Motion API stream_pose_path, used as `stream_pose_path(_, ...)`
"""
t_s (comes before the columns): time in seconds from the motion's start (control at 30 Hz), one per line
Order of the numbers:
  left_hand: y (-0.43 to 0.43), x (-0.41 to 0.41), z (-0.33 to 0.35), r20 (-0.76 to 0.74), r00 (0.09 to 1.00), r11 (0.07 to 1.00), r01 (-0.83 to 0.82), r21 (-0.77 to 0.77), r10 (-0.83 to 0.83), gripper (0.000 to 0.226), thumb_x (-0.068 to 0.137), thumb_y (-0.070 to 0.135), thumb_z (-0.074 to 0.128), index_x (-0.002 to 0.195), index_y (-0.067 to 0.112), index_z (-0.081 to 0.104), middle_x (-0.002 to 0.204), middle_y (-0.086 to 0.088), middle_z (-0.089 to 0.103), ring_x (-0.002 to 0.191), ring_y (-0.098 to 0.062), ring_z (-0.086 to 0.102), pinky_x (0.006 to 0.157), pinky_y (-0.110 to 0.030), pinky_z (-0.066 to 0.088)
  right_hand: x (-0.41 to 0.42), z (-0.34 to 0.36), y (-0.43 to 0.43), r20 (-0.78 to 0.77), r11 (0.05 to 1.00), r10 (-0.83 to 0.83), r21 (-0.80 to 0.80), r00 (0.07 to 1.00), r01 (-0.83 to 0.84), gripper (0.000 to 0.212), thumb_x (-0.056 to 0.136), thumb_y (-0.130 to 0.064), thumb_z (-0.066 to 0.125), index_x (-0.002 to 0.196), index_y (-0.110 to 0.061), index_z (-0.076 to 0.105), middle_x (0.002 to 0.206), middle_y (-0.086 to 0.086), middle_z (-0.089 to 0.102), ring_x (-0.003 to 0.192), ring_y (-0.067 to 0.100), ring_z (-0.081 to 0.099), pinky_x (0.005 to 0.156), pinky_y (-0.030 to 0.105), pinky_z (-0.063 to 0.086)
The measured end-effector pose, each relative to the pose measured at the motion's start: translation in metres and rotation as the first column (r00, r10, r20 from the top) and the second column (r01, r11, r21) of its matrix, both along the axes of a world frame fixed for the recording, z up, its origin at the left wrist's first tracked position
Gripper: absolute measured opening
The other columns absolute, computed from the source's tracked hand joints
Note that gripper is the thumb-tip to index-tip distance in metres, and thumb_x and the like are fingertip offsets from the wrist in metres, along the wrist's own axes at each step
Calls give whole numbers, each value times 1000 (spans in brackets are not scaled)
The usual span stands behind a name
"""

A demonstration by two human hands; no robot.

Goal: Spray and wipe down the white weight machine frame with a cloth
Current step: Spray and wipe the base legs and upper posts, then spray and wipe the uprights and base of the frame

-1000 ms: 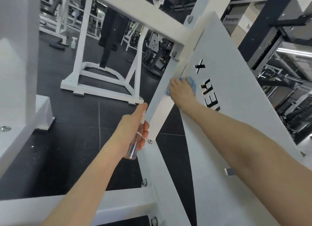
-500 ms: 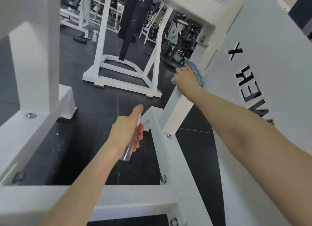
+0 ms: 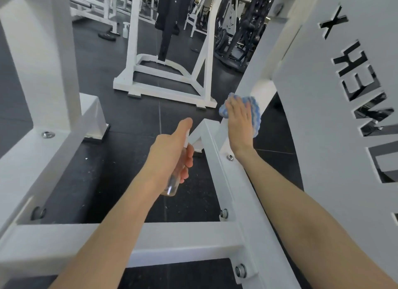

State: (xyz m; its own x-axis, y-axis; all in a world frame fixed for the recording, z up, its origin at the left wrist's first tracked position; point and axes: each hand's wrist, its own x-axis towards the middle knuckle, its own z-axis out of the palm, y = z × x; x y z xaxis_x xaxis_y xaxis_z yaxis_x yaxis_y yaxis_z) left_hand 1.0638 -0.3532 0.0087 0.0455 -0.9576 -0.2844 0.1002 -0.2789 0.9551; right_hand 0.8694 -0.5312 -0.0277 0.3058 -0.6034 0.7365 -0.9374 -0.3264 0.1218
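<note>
The white weight machine frame [image 3: 228,194] fills the foreground, with a slanted beam rising to the upper right beside a white side panel [image 3: 323,120] with cut-out letters. My right hand [image 3: 239,122] lies flat, fingers straight, pressing a blue and white cloth [image 3: 255,112] against the slanted beam. Left of the beam, my left hand [image 3: 172,153] grips a small clear spray bottle [image 3: 172,185], its thumb stretched forward over the white nozzle. The bottle's top is hidden by the hand.
Black rubber floor tiles [image 3: 133,120] lie below the frame. Another white machine base [image 3: 168,81] stands ahead, with a person in dark clothes [image 3: 168,19] behind it. A second spray bottle [image 3: 125,30] sits on the floor at the back left. A white upright [image 3: 43,62] rises at left.
My right hand has slid the cloth down the slanted beam toward its lower end. The view has tilted downward. My left hand still holds the spray bottle in about the same place.
</note>
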Motion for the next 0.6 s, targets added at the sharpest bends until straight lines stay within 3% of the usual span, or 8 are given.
stream_pose_path(0.07, 0, 1, 2, 10, 1000, 1000, 4, -11, -4, 64, 94, 57, 46, 53, 8, 50, 47, -6, 51, 40, -19, 44, 49, -26, 41, -2, -8, 19, 355, 991, 78, -129, 931, -33, 47, 91, -5, 33, 136, 0, 45, 140, 15, 45, 132, 32, 39, 113, 47, 26)
stream_pose_path(0.13, -1, 3, -2, 2, 1000, 1000, -1, -21, 1, 64, 94, 57, 47, 52, 9, 50, 46, -6, 51, 39, -20, 44, 48, -26, 41, -3, 2, 22, 708, 973, 52, -195, 705, 124, 48, 89, -2, 37, 136, 3, 43, 140, 17, 43, 132, 32, 38, 112, 42, 28)
stream_pose_path(0.2, -1, 2, -7, 22, 1000, 1000, 1, -15, -1, 65, 94, 57, 46, 51, 9, 50, 45, -5, 51, 37, -19, 44, 46, -25, 41, -6, 19, 15, 855, 959, -49, -105, 517, 263, 47, 92, -2, 42, 138, 6, 38, 143, 22, 37, 135, 36, 34, 111, 43, 30)
stream_pose_path(0.3, -2, -2, -13, 99, 995, 1000, 16, -23, -13, 64, 94, 57, 45, 52, 9, 51, 45, -4, 52, 36, -18, 46, 47, -25, 41, 2, 26, 3, 735, 985, -76, -49, 673, 165, 51, 97, -1, 39, 145, 5, 23, 150, 25, 22, 140, 38, 23, 116, 38, 22)
stream_pose_path(0.37, -2, -2, -15, 108, 994, 999, 17, -37, -13, 64, 94, 57, 45, 52, 9, 51, 45, -5, 52, 37, -19, 46, 48, -25, 41, 11, -3, 7, 546, 965, -256, 92, 798, 247, 56, 101, -7, 33, 147, 5, 6, 155, 22, 6, 144, 35, 9, 119, 31, 12)
stream_pose_path(0.43, -2, -3, -17, 116, 993, 999, 16, -37, -12, 65, 94, 58, 45, 52, 9, 51, 46, -5, 53, 37, -19, 47, 48, -25, 41, 11, -44, 19, 468, 936, -344, 246, 814, 254, 64, 99, -9, 39, 150, -3, 0, 158, 15, -2, 144, 27, 6, 117, 35, 18)
stream_pose_path(0.5, -2, -3, -20, 134, 991, 1000, 13, -29, -9, 66, 94, 59, 44, 52, 9, 52, 46, -5, 54, 37, -20, 48, 49, -26, 42, 10, -81, 40, 236, 868, -424, 380, 874, 319, 69, 96, -9, 46, 151, -7, 4, 158, 14, -1, 144, 29, 12, 115, 35, 20)
stream_pose_path(0.6, 1, -2, -23, 145, 989, 1000, 16, -8, -15, 67, 94, 59, 44, 51, 9, 52, 45, -5, 53, 38, -19, 49, 52, -27, 43, 2, -88, 48, 249, 759, -476, 601, 843, 251, 65, 93, -1, 47, 149, -2, 14, 156, 16, 13, 139, 32, 28, 111, 33, 27)
